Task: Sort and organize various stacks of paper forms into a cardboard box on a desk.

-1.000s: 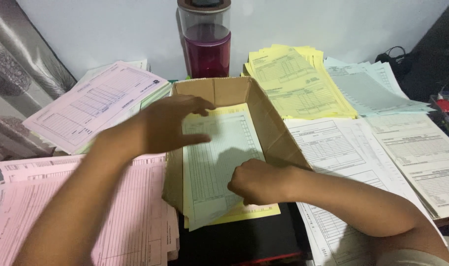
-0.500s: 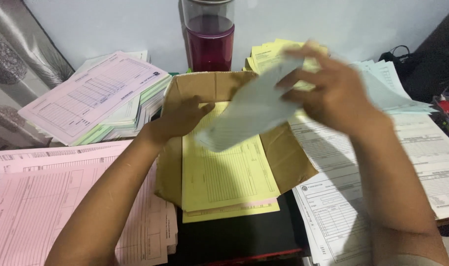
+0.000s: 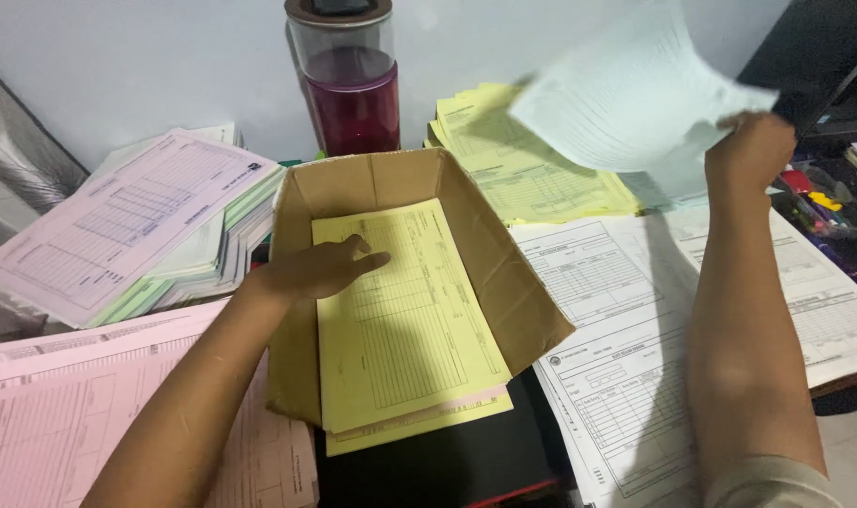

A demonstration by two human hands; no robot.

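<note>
We see a matt brown cardboard box [image 3: 504, 282] holding smooth yellow paper forms [image 3: 405, 329]; behind the box stands a glossy clear plastic bottle [image 3: 349, 80].

An office desk: stacked pink forms [image 3: 62, 423], yellow forms [image 3: 518, 160] and white forms [image 3: 626, 339] crowd the surface around a cardboard box [image 3: 504, 273].

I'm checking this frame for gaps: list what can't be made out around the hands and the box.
- Pale green sheet in the right hand, head view: motion blur smears its print.
- Right hand's grip: fingers hidden behind that sheet.
- Sheets under the top yellow form in the cardboard box: covered, only edges show.
- Bottle: top cut off by the frame.
</note>
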